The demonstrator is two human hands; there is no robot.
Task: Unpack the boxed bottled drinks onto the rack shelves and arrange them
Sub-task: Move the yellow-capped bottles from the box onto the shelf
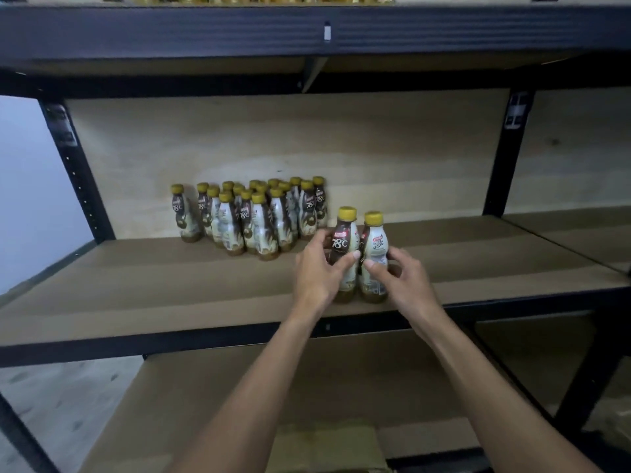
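Observation:
Two yellow-capped bottles stand upright side by side near the front edge of the middle shelf [170, 302]. My left hand [316, 271] grips the left bottle [343, 240], labelled 78°C. My right hand [403, 274] holds the right bottle [374, 244], fingers curled round its lower body. A cluster of several matching bottles [252, 216] stands further back and to the left against the rear panel.
The black frame beam of the upper shelf [307, 32] runs overhead, with more yellow caps on top. A dark upright post [505, 148] stands at the right. A lower shelf board [341, 387] and a cardboard box [327, 448] lie below.

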